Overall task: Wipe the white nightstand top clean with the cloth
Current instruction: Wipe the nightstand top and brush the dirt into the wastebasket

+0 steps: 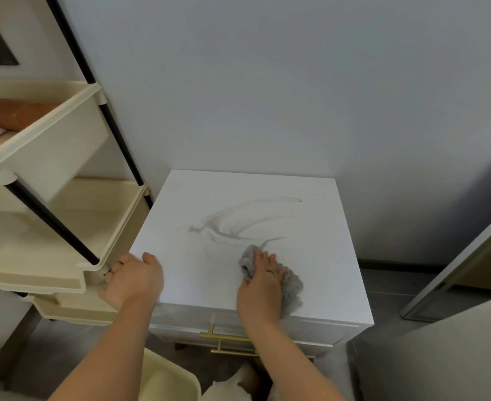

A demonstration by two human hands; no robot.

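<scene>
Head cam view, so you're looking straight down at the white nightstand top, which sits against the grey wall.

Your right hand is pressed flat on the grey cloth, fingers spread over it, palm down. That grip is more of a press than a clench, with the cloth bunched under and around the hand. The cloth is on the near right part of the top, close to the front edge, and it pokes out past your fingers on the far side and on the right.

Your left hand is curled over the near left corner of the nightstand, thumb on top and fingers wrapped down the side, so that grip is closed on the nightstand edge.

Brownish smear marks swirl across the middle of the top, just beyond the cloth, with a thin streak running right up to it.

On your left, a cream tiered cart with black poles stands just beside the nightstand. Gold drawer handles show on the front, below your wrists.
</scene>
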